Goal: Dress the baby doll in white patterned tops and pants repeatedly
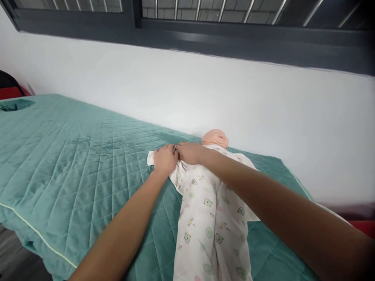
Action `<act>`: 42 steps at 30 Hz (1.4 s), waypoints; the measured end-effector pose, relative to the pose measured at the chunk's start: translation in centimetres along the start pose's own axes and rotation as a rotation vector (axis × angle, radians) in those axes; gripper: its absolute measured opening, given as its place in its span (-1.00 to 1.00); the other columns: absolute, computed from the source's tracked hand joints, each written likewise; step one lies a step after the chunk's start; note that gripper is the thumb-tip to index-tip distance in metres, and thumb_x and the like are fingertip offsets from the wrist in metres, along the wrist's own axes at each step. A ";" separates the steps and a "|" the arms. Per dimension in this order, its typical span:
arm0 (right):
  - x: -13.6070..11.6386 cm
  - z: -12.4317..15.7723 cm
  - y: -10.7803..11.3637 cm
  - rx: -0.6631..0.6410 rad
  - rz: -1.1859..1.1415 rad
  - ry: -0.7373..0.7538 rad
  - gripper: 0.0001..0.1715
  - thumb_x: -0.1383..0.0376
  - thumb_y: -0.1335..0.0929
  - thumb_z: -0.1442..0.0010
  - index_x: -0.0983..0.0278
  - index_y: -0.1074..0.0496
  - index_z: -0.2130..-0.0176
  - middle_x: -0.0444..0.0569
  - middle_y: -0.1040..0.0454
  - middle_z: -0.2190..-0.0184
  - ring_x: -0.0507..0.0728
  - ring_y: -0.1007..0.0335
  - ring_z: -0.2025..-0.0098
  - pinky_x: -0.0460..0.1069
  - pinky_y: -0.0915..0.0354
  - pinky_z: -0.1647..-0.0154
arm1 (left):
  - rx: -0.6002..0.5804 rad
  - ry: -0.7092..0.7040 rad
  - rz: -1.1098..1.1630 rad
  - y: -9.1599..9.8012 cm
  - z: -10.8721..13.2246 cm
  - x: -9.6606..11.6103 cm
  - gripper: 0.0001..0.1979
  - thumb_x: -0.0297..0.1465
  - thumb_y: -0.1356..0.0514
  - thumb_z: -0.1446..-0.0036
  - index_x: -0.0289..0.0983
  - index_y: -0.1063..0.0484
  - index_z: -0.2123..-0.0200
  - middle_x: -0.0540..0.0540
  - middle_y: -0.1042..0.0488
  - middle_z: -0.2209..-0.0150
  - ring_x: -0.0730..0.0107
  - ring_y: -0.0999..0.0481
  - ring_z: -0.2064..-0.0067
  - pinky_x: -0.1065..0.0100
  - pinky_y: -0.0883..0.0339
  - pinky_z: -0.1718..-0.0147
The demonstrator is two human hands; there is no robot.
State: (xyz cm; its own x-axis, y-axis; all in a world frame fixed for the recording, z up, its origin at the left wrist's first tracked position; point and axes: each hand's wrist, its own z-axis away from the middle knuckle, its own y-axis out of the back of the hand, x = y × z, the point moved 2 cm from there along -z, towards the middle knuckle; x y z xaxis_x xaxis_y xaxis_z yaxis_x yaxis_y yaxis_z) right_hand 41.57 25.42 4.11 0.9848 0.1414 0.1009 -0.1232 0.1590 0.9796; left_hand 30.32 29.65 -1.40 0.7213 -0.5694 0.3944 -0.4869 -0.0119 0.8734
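Lies face up on a teal quilted bed cover (84, 164). Has a smooth, rounded, peach-pink plastic doll head (215, 137) at twelve o'clock from the chest. Wears a loose white cloth baby outfit (197, 212) printed with small green animals and touches of pink and yellow. Extends side by side in two wide trouser legs toward six o'clock, cut off below. Ends at nine o'clock in a creased, partly hidden white sleeve (150, 158).

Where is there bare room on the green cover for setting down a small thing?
The cover is widely bare between the left arm, the wall and the hole at far left. Smaller patches flank the right arm: one beside the doll, one towards the wall. It is crowded at the sleeve, where the left hand and right hand lie close together.
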 end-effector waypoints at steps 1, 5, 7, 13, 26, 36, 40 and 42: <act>0.0 -0.1 0.0 -0.011 0.001 -0.002 -0.70 0.21 -0.25 -0.29 0.25 -0.40 0.03 0.10 -0.47 0.03 0.20 -0.45 0.13 -0.01 -0.29 0.29 | 0.002 -0.001 0.000 0.0 0.0 0.0 -0.69 -0.27 0.03 -0.31 -0.16 -0.46 0.06 -0.13 -0.58 0.11 0.09 -0.52 0.03 0.13 -0.26 0.08; 0.0 0.1 0.3 -0.027 0.019 -0.003 -0.63 0.22 -0.31 -0.23 0.22 -0.38 -0.03 0.09 -0.46 -0.01 0.22 -0.46 0.12 0.00 -0.28 0.28 | 0.003 -0.022 0.002 0.2 0.1 0.0 -0.68 -0.30 0.03 -0.31 -0.14 -0.48 0.04 -0.13 -0.58 0.07 0.12 -0.51 -0.01 0.15 -0.26 0.04; -0.1 0.4 0.8 -0.027 0.040 -0.007 -0.61 0.21 -0.31 -0.24 0.22 -0.38 -0.06 0.10 -0.46 -0.01 0.24 -0.46 0.12 0.02 -0.28 0.29 | -0.003 -0.034 0.012 0.4 0.2 0.0 -0.67 -0.32 0.03 -0.32 -0.13 -0.49 0.03 -0.13 -0.58 0.04 0.15 -0.51 -0.03 0.17 -0.26 0.01; 0.2 1.9 2.0 -0.042 0.110 -0.008 -0.56 0.20 -0.30 -0.30 0.11 -0.36 -0.16 0.03 -0.46 0.04 0.16 -0.45 0.21 -0.01 -0.22 0.30 | 0.014 -0.013 0.100 0.5 0.5 -0.6 -0.58 -0.37 0.07 -0.34 -0.18 -0.42 -0.15 -0.13 -0.53 -0.07 0.23 -0.48 -0.09 0.28 -0.30 -0.04; 2.6 5.8 4.1 0.067 0.146 -0.114 -0.63 0.20 -0.25 -0.33 0.08 -0.39 -0.10 0.05 -0.39 0.08 0.19 -0.41 0.19 0.01 -0.24 0.29 | -0.027 0.035 0.096 0.2 1.0 -2.0 -0.57 -0.47 -0.02 -0.23 -0.11 -0.43 -0.12 -0.15 -0.52 -0.03 0.12 -0.46 -0.08 0.21 -0.32 0.00; -0.2 2.9 2.0 0.112 -0.002 -0.123 -0.58 0.27 -0.31 -0.30 0.25 -0.34 -0.13 0.13 -0.40 -0.03 0.25 -0.36 -0.05 0.06 -0.29 0.04 | -0.037 -0.252 -0.106 0.5 1.2 0.0 -0.55 -0.37 -0.11 -0.26 -0.21 -0.22 -0.21 -0.23 -0.43 -0.08 0.07 -0.37 -0.13 0.03 -0.09 -0.17; 1.5 7.1 1.9 0.378 -0.144 -0.117 -0.60 0.28 -0.17 -0.39 0.29 -0.32 -0.15 0.10 -0.40 -0.10 0.19 -0.26 -0.17 0.09 -0.19 -0.18 | -0.060 -0.240 -0.141 0.5 1.2 -0.2 -0.57 -0.38 -0.07 -0.27 -0.24 -0.23 -0.20 -0.23 -0.43 -0.09 0.07 -0.39 -0.11 0.08 -0.15 -0.11; 3.5 10.6 1.1 0.562 -0.263 -0.225 -0.61 0.27 -0.14 -0.39 0.28 -0.37 -0.09 0.08 -0.42 -0.10 0.18 -0.28 -0.16 0.09 -0.17 -0.20 | -0.050 -0.233 -0.164 0.5 1.3 -0.2 -0.60 -0.39 -0.04 -0.28 -0.24 -0.26 -0.18 -0.24 -0.44 -0.09 0.05 -0.40 -0.10 0.09 -0.18 -0.09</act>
State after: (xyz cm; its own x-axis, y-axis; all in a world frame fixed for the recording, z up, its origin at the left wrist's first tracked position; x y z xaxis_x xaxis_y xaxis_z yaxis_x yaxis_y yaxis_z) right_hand 46.23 15.72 7.35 0.9824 -0.0499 -0.1802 0.1478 -0.3829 0.9119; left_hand 29.27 28.75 -1.38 0.6528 -0.7369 0.1757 -0.3443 -0.0820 0.9353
